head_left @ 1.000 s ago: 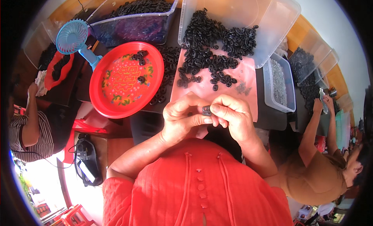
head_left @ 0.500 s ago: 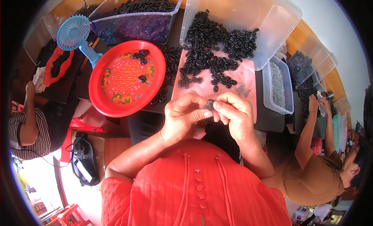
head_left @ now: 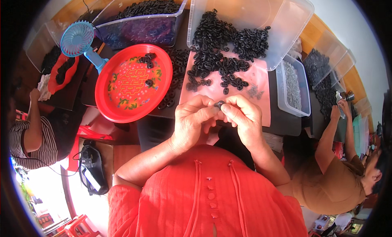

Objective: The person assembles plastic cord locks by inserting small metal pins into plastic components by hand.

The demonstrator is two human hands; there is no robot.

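Between my two hands is a small black part (head_left: 219, 103), rounded and apparently with a hole, pinched by the fingertips of both. My left hand (head_left: 192, 116) grips it from the left with thumb and forefinger. From the other side my right hand (head_left: 243, 114) closes on it, thumb on top. Just beyond them lies a pink mat (head_left: 261, 106) bearing a heap of black parts with holes (head_left: 212, 33), which spills from a tipped clear bin (head_left: 281, 29). Several thin metal pins (head_left: 255, 91) lie loose on the mat near my right hand.
A red tray (head_left: 159, 102) with a few black parts stands on the left, beside a blue fan (head_left: 77, 39). A clear box of metal pins (head_left: 304, 108) is at the right. Behind the tray, another clear bin (head_left: 163, 29) holds black parts. People sit on both sides.
My fingers have shifted slightly on the black part and drawn closer together around it. The whole view has tilted a little.
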